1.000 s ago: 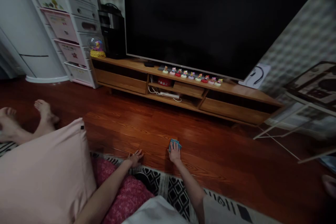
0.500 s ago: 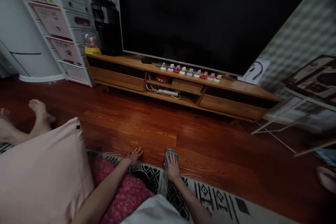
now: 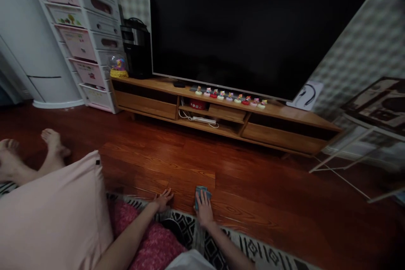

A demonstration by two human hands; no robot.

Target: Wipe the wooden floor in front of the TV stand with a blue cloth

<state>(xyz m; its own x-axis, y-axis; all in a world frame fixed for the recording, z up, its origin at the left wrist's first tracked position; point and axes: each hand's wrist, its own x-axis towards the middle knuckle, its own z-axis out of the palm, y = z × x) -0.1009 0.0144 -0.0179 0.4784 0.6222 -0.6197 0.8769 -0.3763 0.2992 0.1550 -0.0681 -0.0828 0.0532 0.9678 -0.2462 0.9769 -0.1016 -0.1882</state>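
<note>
My right hand (image 3: 205, 211) lies palm down over a small folded blue cloth (image 3: 199, 190), holding it against the wooden floor with the fingers stretched across it. Part of the cloth is hidden beneath the hand. To the left, my left hand (image 3: 163, 201) rests on the floor near the rug's edge, its fingers spread and nothing in them. The reddish-brown floorboards (image 3: 177, 164) show a wavy grain around both hands.
A patterned rug (image 3: 253, 247) runs along the near edge of the floor. A pink cushion (image 3: 53, 215) sits at left, with a person's bare feet (image 3: 52, 141) beyond. Ahead stands a wooden TV cabinet (image 3: 145, 102) bearing several small figurines (image 3: 230, 96). A folding table (image 3: 357, 135) stands right.
My right hand and the cloth have slid slightly left over the floor. My left hand stays in place. The whole view has tilted up a little.
</note>
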